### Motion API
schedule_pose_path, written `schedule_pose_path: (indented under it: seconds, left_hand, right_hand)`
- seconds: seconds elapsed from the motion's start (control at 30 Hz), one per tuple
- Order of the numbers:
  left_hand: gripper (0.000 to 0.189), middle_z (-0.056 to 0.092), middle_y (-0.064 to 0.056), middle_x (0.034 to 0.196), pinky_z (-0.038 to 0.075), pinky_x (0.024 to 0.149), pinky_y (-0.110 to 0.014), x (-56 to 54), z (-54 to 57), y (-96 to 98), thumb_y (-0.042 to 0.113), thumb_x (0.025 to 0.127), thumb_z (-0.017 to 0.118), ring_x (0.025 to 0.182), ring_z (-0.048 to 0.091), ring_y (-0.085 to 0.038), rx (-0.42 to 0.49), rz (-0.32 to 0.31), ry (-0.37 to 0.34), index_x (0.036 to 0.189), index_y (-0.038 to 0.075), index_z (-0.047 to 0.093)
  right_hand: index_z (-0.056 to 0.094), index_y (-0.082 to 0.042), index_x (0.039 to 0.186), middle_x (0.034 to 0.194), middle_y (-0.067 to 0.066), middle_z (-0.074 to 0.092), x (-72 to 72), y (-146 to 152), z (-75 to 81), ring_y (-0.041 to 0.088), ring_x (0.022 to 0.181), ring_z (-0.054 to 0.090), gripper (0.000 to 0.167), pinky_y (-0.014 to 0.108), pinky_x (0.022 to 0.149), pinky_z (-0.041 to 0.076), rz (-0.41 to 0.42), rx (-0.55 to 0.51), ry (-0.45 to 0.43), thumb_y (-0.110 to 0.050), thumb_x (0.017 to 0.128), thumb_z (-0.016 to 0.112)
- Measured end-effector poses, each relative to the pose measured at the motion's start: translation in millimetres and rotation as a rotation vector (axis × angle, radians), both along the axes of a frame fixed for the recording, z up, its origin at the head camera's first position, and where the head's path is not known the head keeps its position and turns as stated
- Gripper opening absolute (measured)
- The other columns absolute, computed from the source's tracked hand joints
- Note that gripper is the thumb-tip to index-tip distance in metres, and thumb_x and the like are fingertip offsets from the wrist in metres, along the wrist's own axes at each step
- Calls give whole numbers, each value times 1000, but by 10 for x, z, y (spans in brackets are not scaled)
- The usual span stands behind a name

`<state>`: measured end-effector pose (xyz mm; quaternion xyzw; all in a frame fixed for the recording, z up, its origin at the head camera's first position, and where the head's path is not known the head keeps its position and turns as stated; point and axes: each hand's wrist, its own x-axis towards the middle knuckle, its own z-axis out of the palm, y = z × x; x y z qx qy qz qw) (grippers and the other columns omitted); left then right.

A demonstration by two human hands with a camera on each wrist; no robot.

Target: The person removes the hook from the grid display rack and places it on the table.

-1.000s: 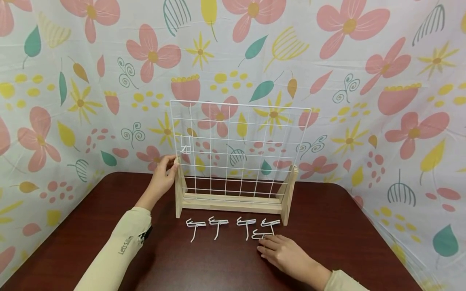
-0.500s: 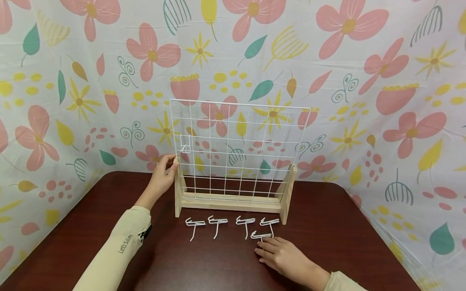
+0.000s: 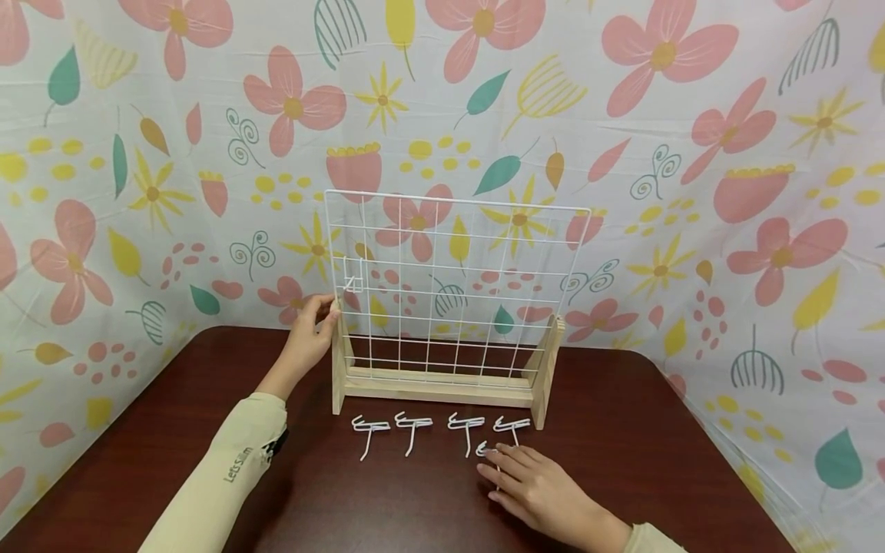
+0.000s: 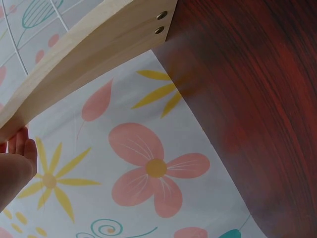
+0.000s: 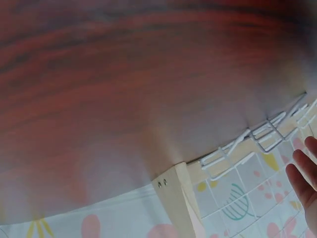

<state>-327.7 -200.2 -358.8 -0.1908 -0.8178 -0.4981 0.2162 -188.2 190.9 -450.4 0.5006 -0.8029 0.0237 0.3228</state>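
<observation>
My left hand (image 3: 313, 332) pinches the top of the left wooden upright (image 3: 339, 361) of a white wire grid rack (image 3: 449, 269). In the left wrist view, my left hand's fingers (image 4: 30, 148) rest on that upright's edge. A wire hook (image 3: 354, 276) hangs near the grid's left side. My right hand (image 3: 542, 488) lies low over the table, its fingers extended over another white wire hook (image 3: 482, 449), which they mostly cover. From the right wrist, my right hand (image 5: 304, 183) shows straight fingers beside the hooks; whether they touch one is unclear.
Several white hooks, including one at left (image 3: 371, 426) and one at right (image 3: 512, 423), lie in a row before the wooden base (image 3: 442, 392). The dark red table (image 3: 387, 507) meets a flowered cloth (image 3: 442, 100) behind the rack.
My right hand has shifted slightly left, and its fingers now cover more of the front hook. The left hand has stayed on the upright.
</observation>
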Motion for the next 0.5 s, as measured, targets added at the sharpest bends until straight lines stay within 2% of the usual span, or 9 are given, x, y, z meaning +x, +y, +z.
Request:
schedule_pose_path:
  seconds: [0.33, 0.5]
  left_hand:
    - [36, 51, -28, 123, 40, 101, -54, -5, 6, -7, 10, 101, 47, 119, 48, -41, -15, 2, -30, 133, -7, 42]
    - [35, 52, -27, 121, 39, 101, -54, -4, -4, -1, 8, 101, 48, 117, 49, -41, -14, 5, -24, 132, -8, 43]
  right_hand:
    - [64, -12, 125, 134, 9, 57, -25, -118, 122, 27, 120, 54, 38, 37, 105, 34, -15, -49, 15, -37, 99, 52]
    - [59, -14, 131, 135, 7, 56, -26, -213, 193, 26, 123, 52, 41, 38, 106, 34, -49, -74, -22, -38, 99, 51]
